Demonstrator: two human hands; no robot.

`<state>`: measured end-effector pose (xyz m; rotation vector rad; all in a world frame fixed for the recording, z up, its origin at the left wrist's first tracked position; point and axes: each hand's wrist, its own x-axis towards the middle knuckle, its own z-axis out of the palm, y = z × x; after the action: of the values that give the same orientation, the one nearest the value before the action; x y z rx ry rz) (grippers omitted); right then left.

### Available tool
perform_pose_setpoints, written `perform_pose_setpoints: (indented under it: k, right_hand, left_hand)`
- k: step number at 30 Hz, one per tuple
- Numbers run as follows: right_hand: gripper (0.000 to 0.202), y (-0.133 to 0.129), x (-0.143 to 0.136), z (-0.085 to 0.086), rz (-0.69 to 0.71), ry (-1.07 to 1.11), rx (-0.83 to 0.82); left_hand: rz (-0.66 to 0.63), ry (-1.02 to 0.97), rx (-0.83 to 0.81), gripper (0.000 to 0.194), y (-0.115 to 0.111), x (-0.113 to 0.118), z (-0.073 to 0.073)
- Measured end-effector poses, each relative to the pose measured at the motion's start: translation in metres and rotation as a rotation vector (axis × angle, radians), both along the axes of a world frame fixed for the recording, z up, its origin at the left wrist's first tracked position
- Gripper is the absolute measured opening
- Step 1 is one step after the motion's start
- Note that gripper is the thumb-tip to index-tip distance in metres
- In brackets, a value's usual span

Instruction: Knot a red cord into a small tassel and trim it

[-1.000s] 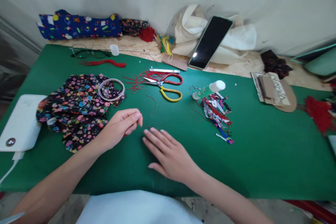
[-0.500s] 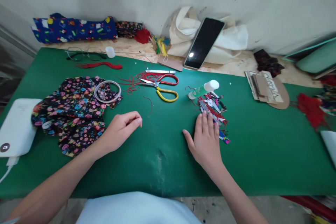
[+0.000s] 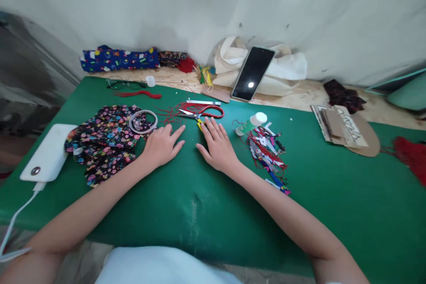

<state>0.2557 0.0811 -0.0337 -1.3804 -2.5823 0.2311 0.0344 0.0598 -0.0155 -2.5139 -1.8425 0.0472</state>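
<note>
My left hand [image 3: 162, 146] rests beside the black floral cloth [image 3: 111, 135], fingers apart and holding nothing. A pale ring [image 3: 131, 125] lies on that cloth. My right hand [image 3: 218, 144] is spread over the yellow handle of the scissors [image 3: 213, 106], hiding most of it. Behind both hands are tangled red threads [image 3: 169, 114] and a metal strip [image 3: 203, 102]. To the right of my right hand, a glue bottle with a white cap [image 3: 258, 119] leans by a pile of fabric scraps and threads [image 3: 266, 148].
A white power bank [image 3: 48, 153] with a cable lies at the left of the green table [image 3: 159, 217]. Against a cream cloth [image 3: 289, 69] leans a phone [image 3: 253, 73]. Cardboard pieces [image 3: 336, 126] are at the right, glasses [image 3: 126, 83] at the back left.
My right hand has moved left from the scrap pile to the scissors. My left hand has opened its fingers and sits nearer the threads. The view has shifted.
</note>
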Motion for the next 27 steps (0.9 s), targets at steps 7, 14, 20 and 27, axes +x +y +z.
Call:
perform_pose_setpoints:
  k: [7, 14, 20, 27]
  right_hand:
    - [0.073, 0.012, -0.003, -0.002, -0.052, 0.013, -0.071]
    - [0.071, 0.010, 0.001, -0.005, -0.040, 0.024, -0.021]
    - [0.060, 0.005, -0.001, -0.004, 0.010, 0.078, 0.106]
    - [0.020, 0.030, 0.069, 0.064, -0.069, 0.545, 0.844]
  left_hand:
    - [0.163, -0.020, 0.076, 0.058, 0.043, 0.005, -0.003]
    - [0.138, -0.208, 0.162, 0.056, 0.067, 0.003, -0.012]
    - [-0.111, -0.534, 0.222, 0.043, 0.059, -0.001, -0.017]
    - [-0.437, -1.083, 0.005, 0.029, 0.029, 0.004, -0.024]
